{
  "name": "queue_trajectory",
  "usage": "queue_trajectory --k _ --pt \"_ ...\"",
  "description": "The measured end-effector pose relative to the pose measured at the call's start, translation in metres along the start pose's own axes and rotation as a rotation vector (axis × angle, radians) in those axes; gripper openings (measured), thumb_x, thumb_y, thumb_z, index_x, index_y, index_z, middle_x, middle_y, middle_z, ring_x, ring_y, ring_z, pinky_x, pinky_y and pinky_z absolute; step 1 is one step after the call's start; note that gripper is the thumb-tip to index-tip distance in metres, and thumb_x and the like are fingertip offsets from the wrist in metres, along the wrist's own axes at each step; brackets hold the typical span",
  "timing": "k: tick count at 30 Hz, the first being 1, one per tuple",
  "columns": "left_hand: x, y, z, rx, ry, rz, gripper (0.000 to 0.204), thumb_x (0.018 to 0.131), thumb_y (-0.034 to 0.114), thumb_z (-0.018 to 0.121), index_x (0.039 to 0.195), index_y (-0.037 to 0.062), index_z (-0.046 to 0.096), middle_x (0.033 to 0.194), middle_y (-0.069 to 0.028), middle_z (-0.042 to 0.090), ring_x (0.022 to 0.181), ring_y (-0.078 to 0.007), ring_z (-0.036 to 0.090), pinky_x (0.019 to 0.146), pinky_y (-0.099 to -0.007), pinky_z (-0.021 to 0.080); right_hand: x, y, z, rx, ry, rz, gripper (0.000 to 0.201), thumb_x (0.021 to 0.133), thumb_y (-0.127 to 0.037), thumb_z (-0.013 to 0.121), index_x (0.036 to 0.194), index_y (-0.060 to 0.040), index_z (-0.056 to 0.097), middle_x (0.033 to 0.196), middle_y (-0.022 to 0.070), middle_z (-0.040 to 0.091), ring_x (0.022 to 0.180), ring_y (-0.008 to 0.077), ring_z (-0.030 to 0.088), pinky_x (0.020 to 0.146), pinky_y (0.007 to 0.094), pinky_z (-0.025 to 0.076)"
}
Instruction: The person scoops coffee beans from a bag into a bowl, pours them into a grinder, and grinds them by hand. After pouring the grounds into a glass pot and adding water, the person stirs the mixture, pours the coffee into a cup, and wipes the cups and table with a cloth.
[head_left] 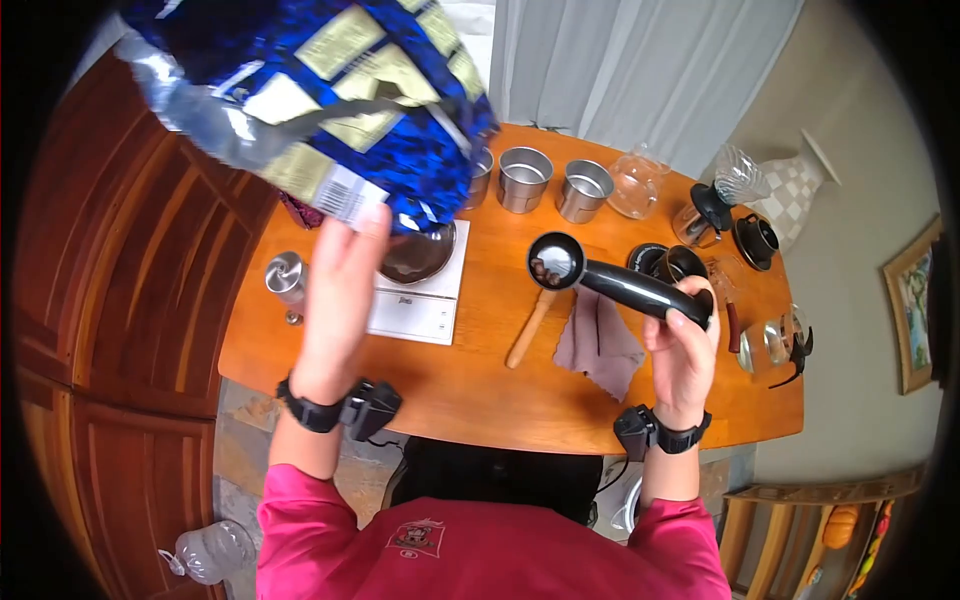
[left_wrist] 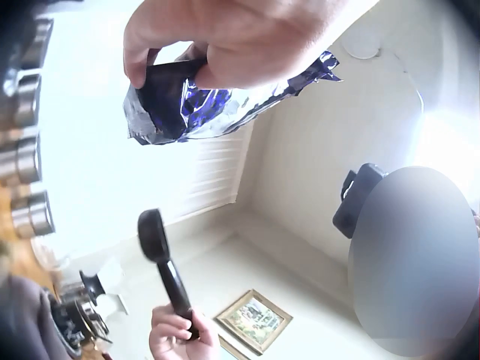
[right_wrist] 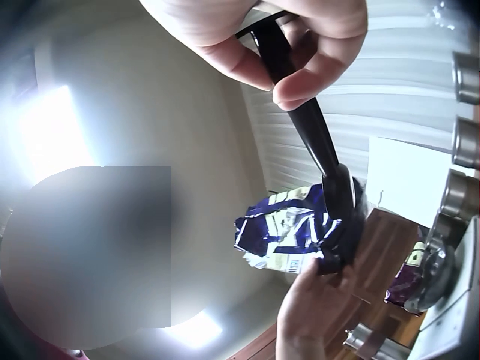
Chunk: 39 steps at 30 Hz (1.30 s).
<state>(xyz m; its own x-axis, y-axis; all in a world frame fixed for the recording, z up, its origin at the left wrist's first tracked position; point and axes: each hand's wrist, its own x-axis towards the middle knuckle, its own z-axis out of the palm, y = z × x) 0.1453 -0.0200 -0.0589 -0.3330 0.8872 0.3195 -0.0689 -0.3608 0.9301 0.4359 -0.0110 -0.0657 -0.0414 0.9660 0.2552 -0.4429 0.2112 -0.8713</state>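
My left hand [head_left: 340, 265] grips a shiny blue foil bag [head_left: 400, 115] with pale yellow blocks and a barcode label, raised above the back left of the table. In the left wrist view, thumb and fingers pinch the edge of the bag [left_wrist: 199, 109]. My right hand [head_left: 690, 340] holds a black scoop [head_left: 630, 288] by the end of its long handle, bowl pointing left. Several brown coffee beans [head_left: 545, 272] lie inside the scoop's bowl. Seen from the right wrist, the scoop [right_wrist: 311, 131] overlaps the bag [right_wrist: 289, 229]. The bag's contents are hidden.
Below the bag, a dark bowl [head_left: 425, 262] sits on a white scale [head_left: 415, 325]. Metal cups [head_left: 525, 180] line the back. A wooden-handled tool [head_left: 527, 335] and cloth [head_left: 598, 350] lie mid-table. A metal grinder [head_left: 287, 280] stands left, glass pot [head_left: 765, 345] right.
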Motion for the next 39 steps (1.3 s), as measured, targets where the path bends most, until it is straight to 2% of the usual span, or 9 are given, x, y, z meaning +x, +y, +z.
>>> queue_trajectory --k 2,3,6,9,15,17,20,23,39 --pt "0.008 0.012 -0.022 0.063 0.061 0.056 0.034 0.094 0.019 0.045 0.122 -0.0021 0.046 0.115 -0.0087 0.054 0.100 -0.0171 0.055 0.089 -0.0340 0.043 0.006 0.011 0.006 0.009 -0.027 0.029 0.023 0.080 -0.004 0.055 0.100 -0.0052 0.045 0.074 0.0059 0.054 0.060 0.0142 0.052 0.053 0.0227 0.039" --pt "0.012 0.016 -0.030 0.055 0.127 0.068 0.032 0.094 0.021 0.048 0.118 -0.0008 0.050 0.108 -0.0070 0.057 0.095 -0.0118 0.054 0.084 -0.0283 0.045 0.010 0.017 0.003 0.070 -0.076 0.063 0.021 0.081 0.002 0.053 0.100 -0.0036 0.043 0.078 0.0093 0.056 0.064 0.0169 0.057 0.057 0.0247 0.045" --pt "0.029 0.021 -0.056 0.146 0.177 0.037 0.031 0.093 0.020 0.048 0.116 -0.0011 0.052 0.104 -0.0067 0.059 0.091 -0.0101 0.055 0.079 -0.0260 0.046 0.020 0.034 0.011 0.071 -0.119 0.125 0.023 0.083 0.001 0.053 0.102 -0.0036 0.041 0.079 0.0099 0.057 0.066 0.0157 0.056 0.059 0.0256 0.046" --pt "0.046 0.002 -0.071 0.232 0.225 0.017 0.032 0.093 0.020 0.049 0.117 -0.0013 0.049 0.108 -0.0067 0.057 0.096 -0.0139 0.056 0.082 -0.0289 0.048 0.027 0.050 0.023 0.029 -0.190 0.143 0.027 0.083 0.001 0.056 0.103 -0.0039 0.039 0.081 0.0095 0.056 0.069 0.0141 0.057 0.063 0.0242 0.046" --pt "0.046 -0.028 -0.046 0.251 0.366 -0.005 0.032 0.093 0.017 0.046 0.120 -0.0014 0.048 0.108 -0.0073 0.056 0.089 -0.0127 0.056 0.072 -0.0254 0.051 0.028 0.081 0.038 -0.041 -0.243 0.092 0.029 0.083 0.000 0.058 0.104 -0.0039 0.038 0.087 0.0071 0.052 0.074 0.0128 0.058 0.064 0.0237 0.048" --pt "0.054 -0.042 -0.051 0.381 0.367 0.001 0.031 0.093 0.017 0.045 0.117 -0.0018 0.049 0.107 -0.0068 0.057 0.085 -0.0111 0.056 0.071 -0.0239 0.050 0.027 0.088 0.040 -0.045 -0.256 0.107 0.029 0.083 0.000 0.058 0.104 -0.0038 0.038 0.087 0.0069 0.051 0.074 0.0130 0.058 0.065 0.0238 0.048" --pt "0.071 -0.077 -0.067 0.762 0.503 0.142 0.027 0.088 0.017 0.052 0.102 -0.0061 0.052 0.093 -0.0245 0.058 0.084 -0.0349 0.057 0.074 -0.0414 0.046 0.028 0.097 0.042 -0.085 -0.263 0.084 0.031 0.082 0.002 0.059 0.104 -0.0049 0.037 0.087 0.0059 0.050 0.074 0.0121 0.058 0.063 0.0227 0.049" --pt "0.069 -0.076 -0.060 0.945 0.553 0.118 0.029 0.086 0.019 0.053 0.101 -0.0063 0.053 0.090 -0.0295 0.056 0.087 -0.0436 0.053 0.078 -0.0463 0.042 0.028 0.099 0.044 -0.081 -0.254 0.079 0.033 0.080 0.004 0.060 0.103 -0.0057 0.037 0.087 0.0054 0.050 0.073 0.0112 0.058 0.062 0.0218 0.049" --pt "0.066 -0.109 -0.069 0.971 0.620 -0.082 0.025 0.084 0.015 0.052 0.102 -0.0019 0.058 0.089 -0.0275 0.060 0.091 -0.0425 0.053 0.080 -0.0453 0.042 0.032 0.118 0.044 -0.207 -0.308 -0.058 0.037 0.076 0.007 0.062 0.102 -0.0045 0.038 0.088 0.0046 0.050 0.076 0.0103 0.056 0.065 0.0215 0.046"
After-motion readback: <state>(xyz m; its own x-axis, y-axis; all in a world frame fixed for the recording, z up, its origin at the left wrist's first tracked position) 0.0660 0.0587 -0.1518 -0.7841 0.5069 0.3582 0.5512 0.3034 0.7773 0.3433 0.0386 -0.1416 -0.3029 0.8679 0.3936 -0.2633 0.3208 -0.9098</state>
